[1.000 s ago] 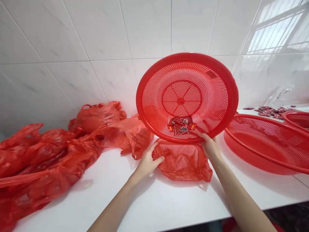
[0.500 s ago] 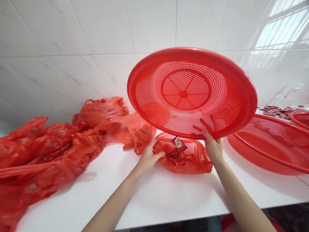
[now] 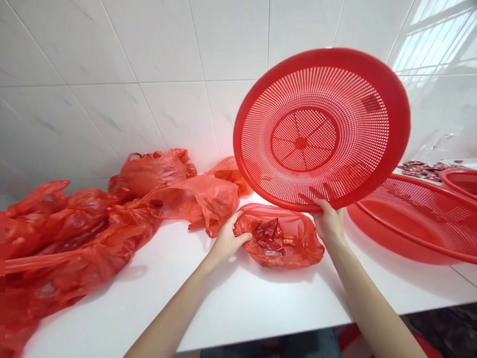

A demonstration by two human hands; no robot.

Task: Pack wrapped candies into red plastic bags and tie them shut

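My left hand (image 3: 228, 240) is closed on the left rim of a thin red plastic bag (image 3: 301, 256), whose mouth gapes upward on the white table. Several small dark red packets (image 3: 269, 233) lie inside the bag. With my right hand (image 3: 331, 223) I grip the lower edge of a large round red plastic colander (image 3: 303, 141). It is tilted on its side above the bag, its perforated inside facing me, and nothing lies in it. My right fingers show as shadows through the mesh.
Filled red plastic bags (image 3: 82, 238) are heaped along the left of the white table (image 3: 223, 308). On the right stands another big red colander (image 3: 417, 223), with a further red basket (image 3: 462, 181) behind it. Small red packets (image 3: 425, 170) lie near the tiled wall (image 3: 167, 59).
The colander has swung up and right and turned more upright. A packet that was at the bag's mouth now lies inside with the others. My left hand stays on the bag.
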